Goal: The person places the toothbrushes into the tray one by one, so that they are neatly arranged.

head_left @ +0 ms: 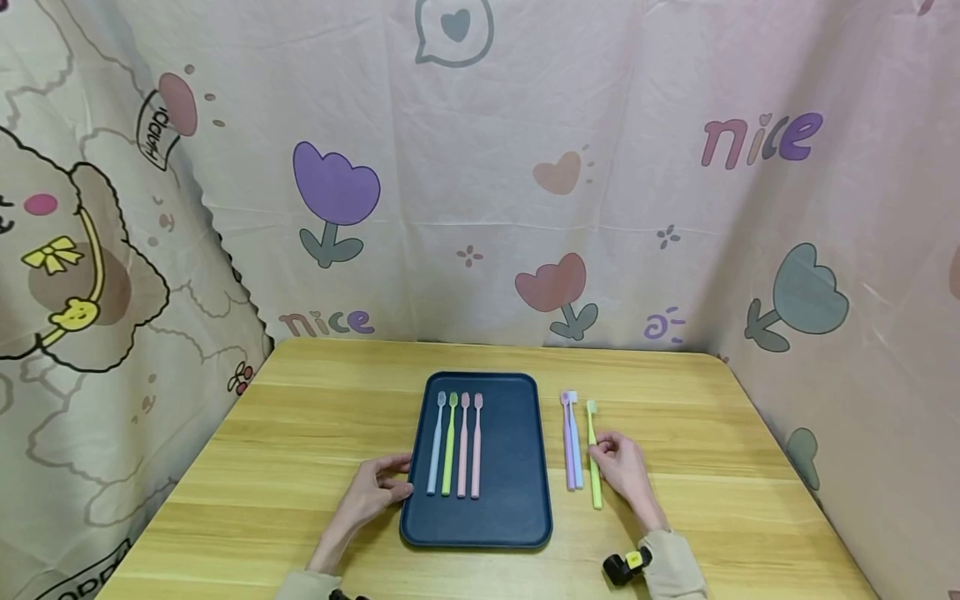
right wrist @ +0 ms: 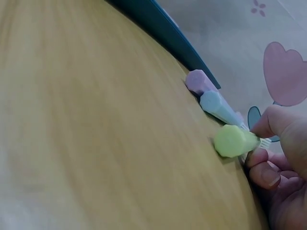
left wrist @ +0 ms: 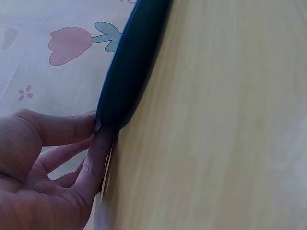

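A dark blue tray (head_left: 513,467) lies on the table. On its left half, a light blue toothbrush (head_left: 436,450), a green toothbrush (head_left: 449,454) and two pink toothbrushes (head_left: 462,450) lie side by side, heads toward the far edge. My left hand (head_left: 375,485) holds the tray's left edge between thumb and fingers; the rim (left wrist: 127,72) meets the fingertips in the left wrist view. Right of the tray, my right hand (head_left: 624,468) pinches a yellow-green toothbrush (head_left: 596,483) between thumb and fingers; its handle end (right wrist: 231,141) faces the right wrist camera.
A purple toothbrush (head_left: 567,446) and a blue toothbrush (head_left: 577,450) lie touching between the tray and my right hand. Beneath everything is a wooden table (head_left: 315,383). A patterned curtain (head_left: 450,167) hangs behind the table and along both sides.
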{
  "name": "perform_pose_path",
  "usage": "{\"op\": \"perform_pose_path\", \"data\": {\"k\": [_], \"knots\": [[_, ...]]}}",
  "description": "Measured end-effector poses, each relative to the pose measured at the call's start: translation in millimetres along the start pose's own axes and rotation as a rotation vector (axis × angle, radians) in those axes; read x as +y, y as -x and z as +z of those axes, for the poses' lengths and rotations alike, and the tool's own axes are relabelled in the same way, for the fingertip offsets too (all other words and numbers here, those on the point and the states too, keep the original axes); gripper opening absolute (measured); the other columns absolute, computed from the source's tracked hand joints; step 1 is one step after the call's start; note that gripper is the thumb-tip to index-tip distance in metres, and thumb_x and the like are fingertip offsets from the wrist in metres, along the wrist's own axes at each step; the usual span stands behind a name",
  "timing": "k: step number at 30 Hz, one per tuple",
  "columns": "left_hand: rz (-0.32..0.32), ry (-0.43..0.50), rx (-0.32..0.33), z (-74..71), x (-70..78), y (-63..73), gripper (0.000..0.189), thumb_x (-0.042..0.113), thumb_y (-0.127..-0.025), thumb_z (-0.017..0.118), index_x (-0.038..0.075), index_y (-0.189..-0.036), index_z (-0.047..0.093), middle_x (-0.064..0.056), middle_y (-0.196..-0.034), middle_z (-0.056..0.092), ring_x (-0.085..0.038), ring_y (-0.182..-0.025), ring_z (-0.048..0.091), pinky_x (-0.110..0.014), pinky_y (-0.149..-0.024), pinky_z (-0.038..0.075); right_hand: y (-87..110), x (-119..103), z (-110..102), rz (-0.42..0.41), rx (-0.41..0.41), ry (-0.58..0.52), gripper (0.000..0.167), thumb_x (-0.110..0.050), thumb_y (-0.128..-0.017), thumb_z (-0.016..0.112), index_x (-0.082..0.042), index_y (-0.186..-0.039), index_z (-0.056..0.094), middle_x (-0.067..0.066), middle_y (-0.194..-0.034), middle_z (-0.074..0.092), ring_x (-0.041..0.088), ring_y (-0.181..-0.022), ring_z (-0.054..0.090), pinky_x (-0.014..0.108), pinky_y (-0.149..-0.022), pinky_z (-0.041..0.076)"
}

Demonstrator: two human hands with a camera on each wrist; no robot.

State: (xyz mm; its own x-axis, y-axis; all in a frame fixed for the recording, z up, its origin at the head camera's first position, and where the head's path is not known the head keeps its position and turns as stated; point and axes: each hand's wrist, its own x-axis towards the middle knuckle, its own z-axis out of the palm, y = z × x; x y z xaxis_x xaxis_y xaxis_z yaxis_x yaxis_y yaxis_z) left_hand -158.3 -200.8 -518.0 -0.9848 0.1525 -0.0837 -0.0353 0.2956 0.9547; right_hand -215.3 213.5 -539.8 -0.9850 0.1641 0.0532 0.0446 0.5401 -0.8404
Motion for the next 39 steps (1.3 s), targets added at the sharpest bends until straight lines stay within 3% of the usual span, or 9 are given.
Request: {"op": "perform_pose_path", "data": {"k": [9, 16, 20, 32, 39], "knots": [[-0.010, 0.006, 0.005, -0.8, -1.6, -0.8, 0.056, -0.008, -0.083, 0.070, -0.016, -0.136, 0.051, -0.035, -0.124, 0.062, -0.026, -0.090, 0.072, -0.020, -0.072, 0.057, 1.9, 4, 0, 0.057, -0.066, -0.142, 0.025, -0.004, -0.094, 0.062, 0.009, -0.115, 0.062, 0.015, -0.093, 0.068, 0.005, -0.057, 0.054, 0.020, -0.052, 0.047], [0.001, -0.001, -0.007, -0.3, -1.9, -0.6, 0.056, -0.007, -0.084, 0.070, -0.018, -0.135, 0.050, -0.036, -0.124, 0.061, -0.024, -0.089, 0.073, -0.020, -0.072, 0.057, 4.1, 5, 0, 0.057, -0.075, -0.225, 0.029, -0.004, -0.098, 0.058, 0.010, -0.123, 0.055, 0.014, -0.088, 0.069, 0.004, -0.054, 0.052, 0.020, -0.051, 0.047], [0.004, 0.004, -0.010, 0.1, -2.2, -0.7, 0.057, -0.008, -0.084, 0.070, -0.019, -0.136, 0.049, -0.037, -0.124, 0.061, -0.030, -0.091, 0.073, -0.020, -0.072, 0.057, 5.6, 3, -2, 0.063, -0.088, -0.272, 0.033, -0.005, -0.100, 0.056, 0.010, -0.128, 0.051, 0.012, -0.087, 0.069, 0.005, -0.053, 0.051, 0.020, -0.050, 0.046], [0.004, 0.003, -0.004, 0.9, -2.7, -1.8, 0.056, -0.009, -0.084, 0.069, -0.019, -0.135, 0.049, -0.037, -0.123, 0.061, -0.032, -0.093, 0.072, -0.020, -0.072, 0.057, 6.1, -4, -10, 0.111, -0.172, -0.398, 0.039, -0.003, -0.102, 0.051, 0.011, -0.138, 0.045, 0.008, -0.088, 0.070, 0.004, -0.058, 0.049, 0.016, -0.051, 0.040], [0.009, 0.017, -0.010, 0.4, -2.5, -1.1, 0.057, -0.009, -0.084, 0.069, -0.020, -0.136, 0.048, -0.037, -0.124, 0.060, -0.034, -0.094, 0.072, -0.020, -0.072, 0.057, 9.1, -14, -15, 0.098, -0.168, -0.389, 0.039, -0.007, -0.102, 0.053, 0.012, -0.136, 0.050, 0.017, -0.101, 0.073, 0.004, -0.068, 0.056, 0.019, -0.060, 0.048]]}}
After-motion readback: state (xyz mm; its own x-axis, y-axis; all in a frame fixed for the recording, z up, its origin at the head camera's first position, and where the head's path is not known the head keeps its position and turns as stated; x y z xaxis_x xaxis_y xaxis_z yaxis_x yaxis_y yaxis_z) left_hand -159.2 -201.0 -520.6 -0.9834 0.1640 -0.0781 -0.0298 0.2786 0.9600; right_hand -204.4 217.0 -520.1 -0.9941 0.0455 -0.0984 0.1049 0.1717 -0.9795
